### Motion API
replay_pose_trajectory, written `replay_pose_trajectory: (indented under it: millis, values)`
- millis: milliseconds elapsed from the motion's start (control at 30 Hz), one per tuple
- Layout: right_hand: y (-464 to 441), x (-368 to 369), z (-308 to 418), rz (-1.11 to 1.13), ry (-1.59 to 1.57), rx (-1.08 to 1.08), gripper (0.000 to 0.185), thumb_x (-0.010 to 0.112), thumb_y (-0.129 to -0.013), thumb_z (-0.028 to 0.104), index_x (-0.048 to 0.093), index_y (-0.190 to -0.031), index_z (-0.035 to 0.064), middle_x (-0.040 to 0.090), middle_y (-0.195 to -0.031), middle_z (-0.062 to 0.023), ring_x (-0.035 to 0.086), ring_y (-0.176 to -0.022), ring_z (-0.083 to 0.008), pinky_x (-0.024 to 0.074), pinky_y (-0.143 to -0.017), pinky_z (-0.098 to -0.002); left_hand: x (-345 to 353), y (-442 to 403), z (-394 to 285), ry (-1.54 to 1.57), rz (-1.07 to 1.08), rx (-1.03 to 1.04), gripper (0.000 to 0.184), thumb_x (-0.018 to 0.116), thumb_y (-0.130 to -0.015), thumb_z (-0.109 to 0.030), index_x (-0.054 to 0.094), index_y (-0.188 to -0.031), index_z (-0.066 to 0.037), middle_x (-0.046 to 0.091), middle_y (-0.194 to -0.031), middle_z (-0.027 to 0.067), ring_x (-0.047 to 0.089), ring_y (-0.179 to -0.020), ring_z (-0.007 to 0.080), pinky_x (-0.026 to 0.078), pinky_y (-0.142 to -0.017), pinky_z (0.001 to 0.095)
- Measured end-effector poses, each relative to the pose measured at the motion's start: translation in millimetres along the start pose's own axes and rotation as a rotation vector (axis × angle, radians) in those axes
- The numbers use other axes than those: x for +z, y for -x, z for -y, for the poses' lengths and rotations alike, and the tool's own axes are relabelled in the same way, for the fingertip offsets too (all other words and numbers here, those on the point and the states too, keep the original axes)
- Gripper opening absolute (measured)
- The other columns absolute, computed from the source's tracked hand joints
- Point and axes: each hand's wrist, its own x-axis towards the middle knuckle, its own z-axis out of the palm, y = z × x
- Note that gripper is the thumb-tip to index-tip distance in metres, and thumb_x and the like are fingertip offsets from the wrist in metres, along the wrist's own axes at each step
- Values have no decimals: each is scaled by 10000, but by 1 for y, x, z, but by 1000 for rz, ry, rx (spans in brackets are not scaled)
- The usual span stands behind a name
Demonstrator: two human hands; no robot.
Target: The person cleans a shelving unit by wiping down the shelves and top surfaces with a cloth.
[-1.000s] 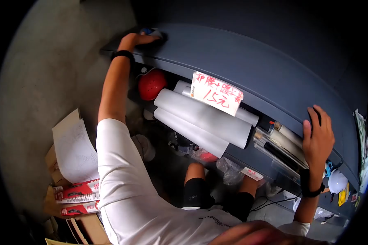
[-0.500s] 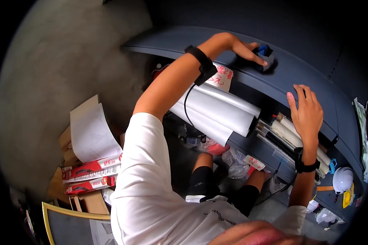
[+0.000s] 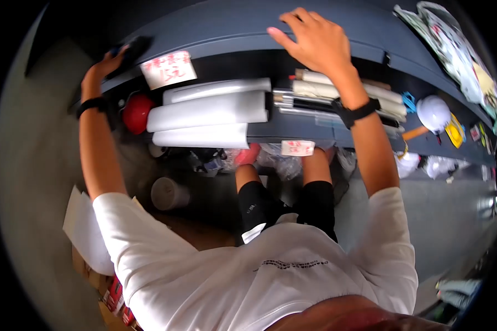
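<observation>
At the left end of the grey shelf top (image 3: 226, 30), my left hand (image 3: 100, 67) is closed on a dark, crumpled cloth (image 3: 137, 48) with a bit of blue showing. The cloth lies against the surface; motion blur softens its outline. My right hand (image 3: 319, 43) is over the shelf's front part, fingers apart and nothing in them. Whether its fingertips touch the surface I cannot tell. Below the front edge hangs a white card (image 3: 169, 69) with red writing, between my two hands.
On the lower shelf lie white paper rolls (image 3: 210, 110), several thinner tubes (image 3: 315, 91), a red helmet (image 3: 137, 112) and a white helmet (image 3: 433, 114). Plastic-wrapped items (image 3: 447, 49) rest at the right end. A bucket (image 3: 169, 193) stands on the floor.
My left hand has swept the cloth from the middle of the shelf top to its left end. My view has turned, and my right hand stays open over the shelf.
</observation>
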Motion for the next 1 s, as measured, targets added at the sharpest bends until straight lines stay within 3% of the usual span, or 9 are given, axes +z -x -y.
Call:
replay_pose_trajectory:
  millis: [167,400,467,567,633,667,700,800,1000]
  values:
    - [7,6,0,-128,52,-65,450,544,-957,481,634,-1082,59,648,-972,-153,668,-916,-314,550,-727,-463,11,30,-67,69,32,219,1088,435,-878,-819,153,-1615,-70,310,-1592,270,265,-1508,368,216,-1216,472]
    - [11,-14,-5,-117,-281,-44,783,627,-908,476,329,-1533,111,436,-1488,-226,432,-1365,-418,348,-1136,-534,32,169,-279,-30,-78,739,1091,469,-834,-854,294,-1584,-82,421,-1526,273,348,-1464,406,257,-1206,462]
    - [14,-18,-4,-229,-214,-145,763,631,-915,465,347,-1527,109,390,-1520,-257,363,-1417,-444,254,-1181,-572,24,229,-331,105,32,1054,857,546,-946,-660,376,-1547,-73,480,-1492,251,442,-1416,362,331,-1170,434]
    - [14,-32,-21,19,-216,-100,766,718,-866,350,386,-1502,82,397,-1504,-296,377,-1410,-456,300,-1160,-580,52,239,-386,352,326,1323,492,592,-969,-309,560,-1367,-21,655,-1109,105,612,-893,148,517,-750,283]
    - [31,-75,-28,-59,-121,-49,685,735,-814,241,498,-1433,66,518,-1397,-299,517,-1294,-427,423,-1093,-470,32,291,-412,243,397,1319,504,604,-985,-387,558,-1359,-53,668,-1091,101,610,-854,156,505,-753,307]
    - [39,-51,-62,-209,-21,-91,632,690,-861,405,514,-1423,176,552,-1384,-191,536,-1274,-396,456,-1052,-481,51,293,-416,460,215,1483,541,601,-991,-447,545,-1367,-63,689,-1060,86,628,-878,190,513,-795,349]
    - [46,-59,-72,-181,100,-61,849,765,-747,399,424,-1486,157,476,-1449,-236,461,-1324,-447,394,-1103,-517,64,283,-426,490,122,1609,550,598,-986,-490,544,-1355,-86,714,-1043,120,666,-928,268,516,-836,393]
    - [56,-73,-91,-73,11,45,919,786,-759,464,384,-1516,131,507,-1411,-228,513,-1283,-418,437,-1056,-489,38,317,-420,340,148,1352,603,593,-932,-620,560,-1313,-153,718,-1053,198,668,-1036,418,527,-875,454]
    - [51,-70,-98,175,-361,103,975,805,-799,452,305,-1565,117,445,-1493,-233,438,-1381,-418,355,-1140,-442,33,258,-423,238,-73,1381,648,593,-916,-641,608,-1347,-157,708,-1144,198,649,-1123,406,517,-954,484]
